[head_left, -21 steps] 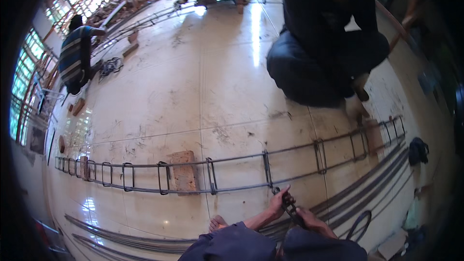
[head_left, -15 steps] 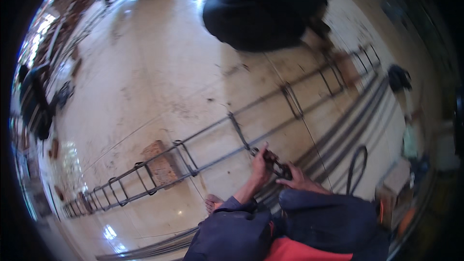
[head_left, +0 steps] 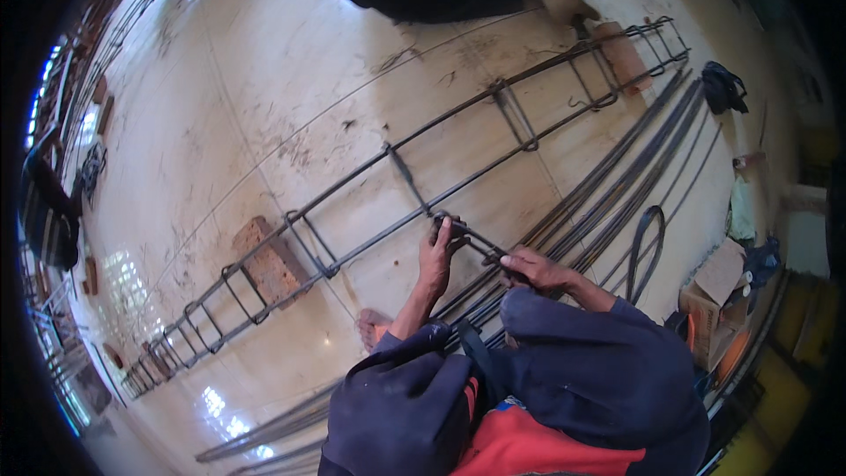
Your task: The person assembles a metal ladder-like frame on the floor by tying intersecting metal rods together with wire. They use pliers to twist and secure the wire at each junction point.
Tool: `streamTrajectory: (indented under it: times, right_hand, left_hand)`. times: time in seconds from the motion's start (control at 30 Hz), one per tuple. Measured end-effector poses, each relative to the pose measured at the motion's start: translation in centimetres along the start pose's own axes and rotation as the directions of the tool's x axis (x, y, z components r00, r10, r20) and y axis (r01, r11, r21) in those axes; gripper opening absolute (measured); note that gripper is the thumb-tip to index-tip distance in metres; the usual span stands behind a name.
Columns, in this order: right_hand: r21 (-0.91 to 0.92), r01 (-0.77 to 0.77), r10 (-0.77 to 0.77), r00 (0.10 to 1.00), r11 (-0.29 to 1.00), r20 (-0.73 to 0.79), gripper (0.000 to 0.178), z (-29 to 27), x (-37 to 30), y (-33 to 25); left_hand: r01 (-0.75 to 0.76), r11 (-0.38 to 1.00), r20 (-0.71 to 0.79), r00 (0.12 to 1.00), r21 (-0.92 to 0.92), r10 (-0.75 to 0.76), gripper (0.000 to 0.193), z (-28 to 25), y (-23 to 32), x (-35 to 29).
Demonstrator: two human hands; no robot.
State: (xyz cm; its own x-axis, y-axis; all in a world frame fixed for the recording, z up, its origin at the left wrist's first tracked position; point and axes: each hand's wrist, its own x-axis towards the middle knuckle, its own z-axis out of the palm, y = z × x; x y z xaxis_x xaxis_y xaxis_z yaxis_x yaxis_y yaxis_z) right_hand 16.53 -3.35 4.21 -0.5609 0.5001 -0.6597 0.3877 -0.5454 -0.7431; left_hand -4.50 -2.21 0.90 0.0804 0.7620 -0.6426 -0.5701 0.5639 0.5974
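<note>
On the tiled floor (head_left: pixel 291 53): rebar cage (head_left: pixel 407 181), propped on bricks (head_left: pixel 267 264). Left hand (head_left: pixel 435 256) curled round one end of dark metal piece (head_left: pixel 478 245), right hand (head_left: pixel 539 271) closed on the other, beside cage. Slipping grip could jolt cage off bricks. Loose rods (head_left: pixel 631 173) crowd close below hands; co-worker's hand (head_left: pixel 562 4) near cage's right end.

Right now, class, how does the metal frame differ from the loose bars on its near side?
The metal frame spreads out like a ladder, with rectangular loops across it; the loose bars lie bunched close together. The metal frame rests on bricks, while the loose bars lie lower, along the tiled floor. Both are long and dark.
</note>
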Motion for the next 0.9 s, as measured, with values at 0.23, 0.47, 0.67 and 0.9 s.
streamTrajectory:
  times: [0.23,0.47,0.67,0.9]
  right_hand:
    - [-0.585,0.035,-0.116,0.988,0.81,-0.1,0.035,0.4,0.3,-2.3]
    - [-0.796,-0.025,-0.27,0.934,0.605,-0.235,0.04,1.6,-0.9,-3.6]
    - [-0.588,-0.083,-0.058,0.974,0.805,-0.217,0.049,1.0,-1.2,-5.7]
    - [-0.666,0.072,-0.327,0.907,0.742,-0.267,0.05,2.1,-1.3,-4.7]
  left_hand:
    - [-0.232,0.928,-0.172,0.942,0.291,0.289,0.037,-0.7,0.8,-0.1]
    - [-0.203,0.949,-0.232,0.938,0.242,0.26,0.038,-1.2,0.7,0.3]
    - [-0.103,0.988,-0.183,0.976,0.111,0.122,0.044,-1.1,0.7,0.7]
    - [-0.083,0.996,-0.128,0.988,0.014,0.084,0.048,-0.9,-0.3,0.4]
